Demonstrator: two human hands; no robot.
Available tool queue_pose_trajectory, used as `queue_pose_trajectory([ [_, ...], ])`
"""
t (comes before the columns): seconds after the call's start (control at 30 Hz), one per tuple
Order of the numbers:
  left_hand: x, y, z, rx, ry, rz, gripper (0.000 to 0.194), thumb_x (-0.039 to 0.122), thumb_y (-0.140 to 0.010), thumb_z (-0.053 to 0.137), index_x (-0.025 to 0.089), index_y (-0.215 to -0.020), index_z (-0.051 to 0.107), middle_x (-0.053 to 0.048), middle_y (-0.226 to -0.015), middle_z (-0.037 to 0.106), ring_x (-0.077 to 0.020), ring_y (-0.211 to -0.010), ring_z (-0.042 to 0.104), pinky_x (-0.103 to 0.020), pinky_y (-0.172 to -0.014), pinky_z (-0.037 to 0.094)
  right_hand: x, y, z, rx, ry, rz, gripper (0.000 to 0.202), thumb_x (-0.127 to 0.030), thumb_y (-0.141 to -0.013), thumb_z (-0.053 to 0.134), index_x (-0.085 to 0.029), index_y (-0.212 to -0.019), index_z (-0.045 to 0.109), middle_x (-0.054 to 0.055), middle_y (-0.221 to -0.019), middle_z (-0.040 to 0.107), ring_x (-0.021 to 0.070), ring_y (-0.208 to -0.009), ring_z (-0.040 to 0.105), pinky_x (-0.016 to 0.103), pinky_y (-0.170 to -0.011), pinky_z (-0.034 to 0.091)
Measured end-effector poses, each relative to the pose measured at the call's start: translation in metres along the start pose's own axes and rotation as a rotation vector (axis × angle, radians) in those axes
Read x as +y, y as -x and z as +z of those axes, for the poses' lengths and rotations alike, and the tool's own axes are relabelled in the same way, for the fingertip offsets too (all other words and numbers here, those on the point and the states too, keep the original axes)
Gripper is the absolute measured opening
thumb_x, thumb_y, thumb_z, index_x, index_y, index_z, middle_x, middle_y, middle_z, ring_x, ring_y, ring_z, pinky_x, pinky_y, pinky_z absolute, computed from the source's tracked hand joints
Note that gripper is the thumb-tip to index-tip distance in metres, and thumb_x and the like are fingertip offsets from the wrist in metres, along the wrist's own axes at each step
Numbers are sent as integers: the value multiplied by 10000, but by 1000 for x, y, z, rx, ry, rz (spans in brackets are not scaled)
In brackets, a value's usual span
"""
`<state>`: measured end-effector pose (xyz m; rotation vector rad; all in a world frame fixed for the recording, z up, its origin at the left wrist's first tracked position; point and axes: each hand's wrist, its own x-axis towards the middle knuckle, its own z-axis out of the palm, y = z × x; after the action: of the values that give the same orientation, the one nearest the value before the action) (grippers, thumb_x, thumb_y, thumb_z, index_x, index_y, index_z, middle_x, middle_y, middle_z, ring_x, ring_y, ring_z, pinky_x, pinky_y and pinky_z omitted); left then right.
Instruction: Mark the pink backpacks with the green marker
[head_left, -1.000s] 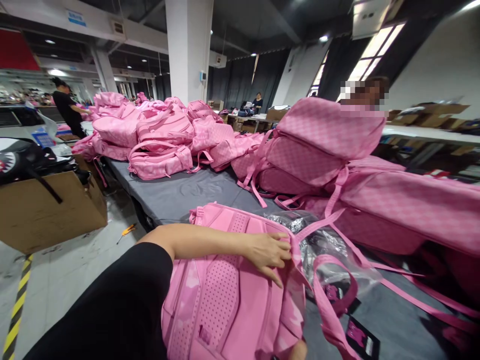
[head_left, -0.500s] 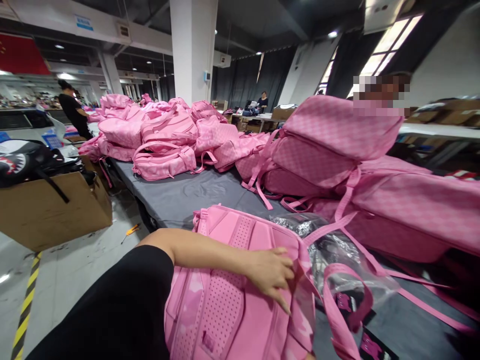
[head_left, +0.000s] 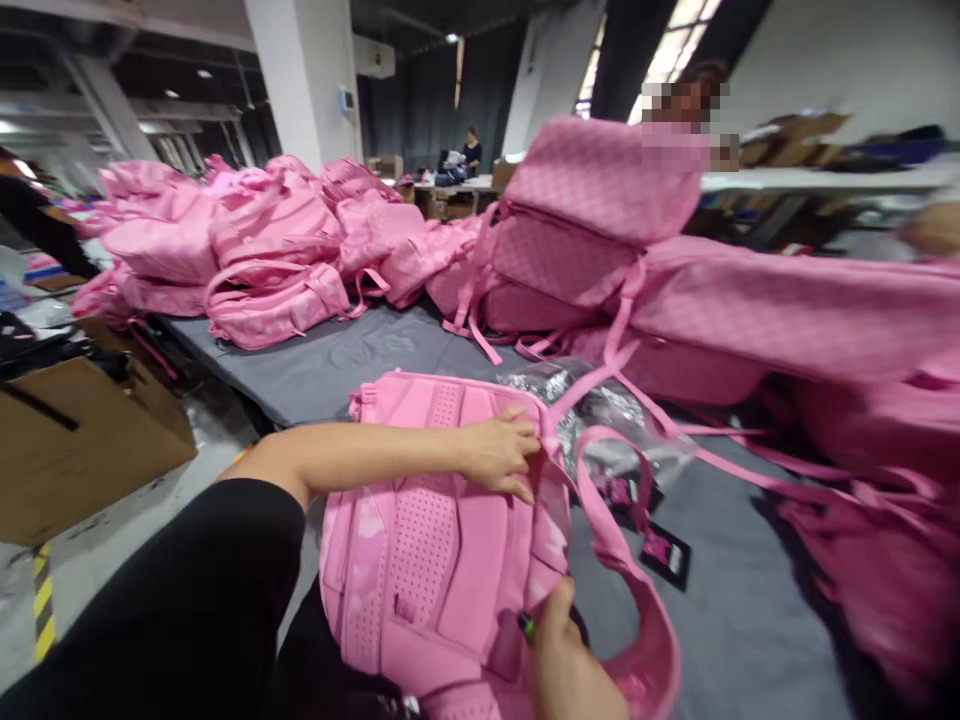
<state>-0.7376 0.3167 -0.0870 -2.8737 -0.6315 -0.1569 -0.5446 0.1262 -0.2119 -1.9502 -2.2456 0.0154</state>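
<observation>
A pink backpack [head_left: 420, 560] with perforated padding and camouflage-patterned parts lies back panel up on the grey-covered table, close to me. My left hand [head_left: 504, 452] reaches across it, its fingers bent over the right edge and gripping the fabric. At the backpack's lower right side is my right hand [head_left: 566, 655], closed around a small black-and-green tool [head_left: 527, 627]; most of the tool is hidden, so its kind is unclear. A loose pink strap [head_left: 611, 530] curves beside this hand. Two dark tags with pink shapes lie right of the backpack, among them a rectangular tag [head_left: 664, 553].
Pink checked bags [head_left: 574, 250] are stacked behind and to the right. Another heap of pink backpacks [head_left: 262, 240] covers the far left of the table. Clear plastic wrapping [head_left: 622, 420] lies beyond the straps. A cardboard box [head_left: 97, 440] stands left; a person [head_left: 690, 110] is behind the stack.
The view has turned right and down. My right hand has come into sight at the lower right with the small tool. My left hand still grips the backpack's right edge.
</observation>
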Motion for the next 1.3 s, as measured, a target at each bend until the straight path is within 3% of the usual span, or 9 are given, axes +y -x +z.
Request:
queue_pose_trajectory([
  [0.13, -6, 1, 2, 9, -26, 57, 450, 548, -922, 523, 186, -857, 783, -121, -976, 668, -281, -1042, 510, -542, -1095, 213, -8, 2, -10, -62, 107, 32, 606, -267, -945, 448, -38, -1485, 296, 125, -773, 675, 206, -542, 666, 227, -447, 412],
  [0.27, -12, 0, 3, 51, -71, -34, 447, 533, -927, 519, 181, -810, 768, -114, -991, 657, -279, -1058, 501, -575, -1139, 157, -11, 3, -16, -79, 143, 32, 614, -271, -949, 470, -20, -1478, 285, 107, -741, 654, 197, -544, 656, 209, -437, 402],
  [0.53, -48, 7, -29, 60, -243, -155, 463, 594, -893, 542, 178, -862, 743, -100, -1092, 625, -308, -1214, 438, -619, -1178, 134, -20, 1, -32, -161, 165, 70, 521, -66, -933, 359, 24, -1446, 333, 113, -772, 675, 199, -613, 699, 210, -444, 444],
  [0.7, -5, 9, -18, 116, -192, -153, 473, 617, -877, 552, 177, -930, 718, -129, -1281, 576, -324, -1296, 401, -600, -1170, 139, -22, 1, -33, -200, 160, 82, 537, -87, -941, 385, 69, -1450, 313, 129, -779, 673, 210, -628, 706, 225, -471, 478],
  [0.87, 38, 8, 8, -15, 43, -8, 562, 658, -907, 456, 156, -879, 708, -96, -885, 697, -244, -917, 563, -508, -1050, 300, -22, 0, -33, -213, 159, 90, 564, -150, -953, 427, 52, -1464, 303, 132, -785, 666, 215, -644, 710, 223, -495, 485],
  [1.03, -16, 11, -1, -65, -73, 87, 484, 596, -925, 487, 184, -798, 707, -64, -817, 694, -225, -891, 551, -492, -1074, 294, -23, 1, -33, -225, 142, 98, 620, -208, -948, 470, -11, -1499, 267, 129, -799, 670, 215, -647, 707, 221, -508, 486],
  [1.13, -51, 16, -17, -6, -194, 23, 474, 568, -961, 422, 205, -830, 698, -41, -843, 672, -240, -1021, 528, -506, -1137, 244, -25, -1, -33, -243, 107, 107, 644, -209, -939, 484, -36, -1512, 247, 136, -816, 682, 220, -666, 712, 238, -541, 502],
  [1.2, -56, 20, -23, 54, -251, -76, 497, 577, -974, 369, 208, -884, 689, -41, -889, 662, -257, -1099, 498, -537, -1155, 211, -24, -3, -36, -263, 67, 125, 642, -195, -933, 485, -34, -1509, 252, 157, -847, 695, 229, -695, 720, 260, -581, 517],
  [1.3, -37, 25, -23, 77, -268, -136, 519, 630, -937, 411, 187, -911, 680, -58, -930, 655, -281, -1139, 481, -565, -1161, 183, -17, -5, -50, -335, -69, 178, 600, -169, -912, 494, -50, -1478, 334, 169, -867, 721, 264, -736, 730, 333, -651, 543],
])
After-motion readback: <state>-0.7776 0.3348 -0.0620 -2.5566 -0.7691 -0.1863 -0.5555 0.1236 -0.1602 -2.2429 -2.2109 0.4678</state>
